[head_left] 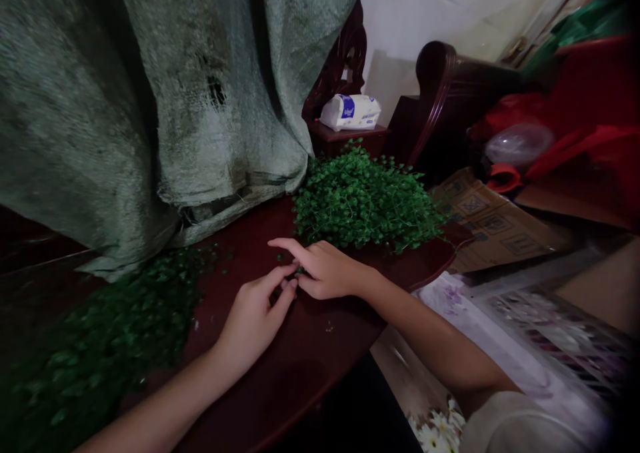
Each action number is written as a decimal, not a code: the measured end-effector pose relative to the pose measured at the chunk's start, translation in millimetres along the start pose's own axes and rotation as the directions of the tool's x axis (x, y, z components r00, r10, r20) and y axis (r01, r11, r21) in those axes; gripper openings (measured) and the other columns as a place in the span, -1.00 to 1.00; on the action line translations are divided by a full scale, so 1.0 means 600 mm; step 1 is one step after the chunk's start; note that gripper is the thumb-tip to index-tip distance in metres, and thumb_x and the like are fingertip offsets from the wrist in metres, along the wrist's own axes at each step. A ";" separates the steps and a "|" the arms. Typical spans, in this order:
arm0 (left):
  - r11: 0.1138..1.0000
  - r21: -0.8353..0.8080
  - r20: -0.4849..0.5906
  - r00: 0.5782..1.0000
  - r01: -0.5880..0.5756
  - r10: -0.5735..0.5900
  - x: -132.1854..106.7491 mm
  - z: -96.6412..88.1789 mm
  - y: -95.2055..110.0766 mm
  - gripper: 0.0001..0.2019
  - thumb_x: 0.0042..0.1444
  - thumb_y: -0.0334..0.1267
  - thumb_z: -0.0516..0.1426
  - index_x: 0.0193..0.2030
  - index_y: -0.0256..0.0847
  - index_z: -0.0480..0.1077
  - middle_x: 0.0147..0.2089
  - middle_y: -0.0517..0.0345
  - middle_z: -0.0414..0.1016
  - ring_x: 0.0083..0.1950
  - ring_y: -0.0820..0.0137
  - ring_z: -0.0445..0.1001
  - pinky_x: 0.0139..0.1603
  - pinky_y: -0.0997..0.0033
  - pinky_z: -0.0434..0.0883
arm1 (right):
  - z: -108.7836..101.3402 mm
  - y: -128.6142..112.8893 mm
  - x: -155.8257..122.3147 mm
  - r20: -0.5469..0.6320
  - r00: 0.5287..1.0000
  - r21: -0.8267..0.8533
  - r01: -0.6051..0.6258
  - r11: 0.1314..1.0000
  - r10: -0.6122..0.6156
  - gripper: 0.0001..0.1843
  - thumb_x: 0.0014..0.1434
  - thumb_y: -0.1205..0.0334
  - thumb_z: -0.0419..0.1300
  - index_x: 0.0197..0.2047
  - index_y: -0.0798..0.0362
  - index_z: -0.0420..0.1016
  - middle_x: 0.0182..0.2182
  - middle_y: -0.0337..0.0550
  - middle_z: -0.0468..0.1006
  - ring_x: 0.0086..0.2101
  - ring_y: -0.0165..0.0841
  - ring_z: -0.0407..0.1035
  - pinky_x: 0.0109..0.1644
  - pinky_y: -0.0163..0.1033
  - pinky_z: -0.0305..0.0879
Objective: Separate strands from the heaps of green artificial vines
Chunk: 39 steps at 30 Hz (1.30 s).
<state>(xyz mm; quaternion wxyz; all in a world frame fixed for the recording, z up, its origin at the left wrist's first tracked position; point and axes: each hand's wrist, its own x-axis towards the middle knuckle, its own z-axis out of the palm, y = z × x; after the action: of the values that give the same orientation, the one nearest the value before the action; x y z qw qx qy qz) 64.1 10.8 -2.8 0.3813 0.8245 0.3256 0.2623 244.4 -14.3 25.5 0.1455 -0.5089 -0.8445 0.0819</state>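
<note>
My left hand and my right hand meet fingertip to fingertip over the dark red table. Between them they pinch a small green plastic leaf sprig, mostly hidden by the fingers. My right index finger sticks out to the left. A bright heap of green plastic leaf sprigs lies just beyond my right hand. A second, darker spread of green sprigs covers the table left of my left arm.
A large grey-green woven sack hangs over the table's back left. A tissue pack sits on a dark wooden chair behind. Flattened cardboard and red bags lie to the right.
</note>
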 end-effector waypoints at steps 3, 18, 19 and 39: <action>1.000 0.010 -0.014 1.000 0.000 0.000 0.001 0.000 0.001 -0.78 0.22 -0.18 0.04 -0.09 -0.13 0.45 -0.39 0.20 0.53 -0.43 0.37 0.45 -0.43 0.46 0.26 | 0.000 -0.002 -0.001 0.000 1.000 -0.015 0.015 1.000 -0.015 -0.20 0.05 0.39 0.00 0.36 0.07 -0.12 -0.55 -0.32 0.45 -0.53 -0.32 0.29 -0.37 -0.29 0.12; 0.868 -0.453 -0.075 0.961 0.204 -0.265 0.003 0.000 0.006 -0.82 0.20 -0.15 0.04 -0.38 -0.16 0.29 -0.50 0.29 0.34 -0.43 0.43 0.30 -0.38 0.46 0.27 | 0.003 0.005 0.001 -0.140 0.982 0.085 0.139 0.987 -0.126 -0.80 0.28 0.28 0.04 -0.29 0.09 0.46 -0.43 -0.21 0.45 -0.42 -0.42 0.28 -0.31 -0.33 0.11; 0.864 -0.459 -0.071 0.960 0.208 -0.269 0.004 0.000 0.006 -0.82 0.20 -0.15 0.04 -0.38 -0.16 0.29 -0.51 0.29 0.34 -0.43 0.43 0.29 -0.38 0.46 0.27 | 0.002 0.004 0.001 -0.123 0.984 0.078 0.135 0.988 -0.125 -0.79 0.29 0.27 0.03 -0.30 0.08 0.47 -0.45 -0.23 0.45 -0.43 -0.43 0.28 -0.32 -0.33 0.09; 0.895 -0.390 -0.052 0.965 0.217 -0.257 0.007 0.004 -0.005 -0.88 0.20 -0.17 0.06 -0.21 -0.14 0.32 -0.49 0.32 0.35 -0.41 0.43 0.34 -0.37 0.46 0.30 | 0.001 0.001 -0.001 -0.133 0.989 -0.049 0.061 0.997 -0.067 -0.69 0.25 0.25 0.05 -0.50 0.07 0.45 -0.65 -0.29 0.38 -0.57 -0.47 0.17 -0.44 -0.30 -0.13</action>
<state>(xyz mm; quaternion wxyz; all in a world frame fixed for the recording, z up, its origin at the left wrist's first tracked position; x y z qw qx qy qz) 67.4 14.4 -5.5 0.5460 0.6743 0.3855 0.3139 245.0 -14.8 24.7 0.1933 -0.4892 -0.8502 0.0236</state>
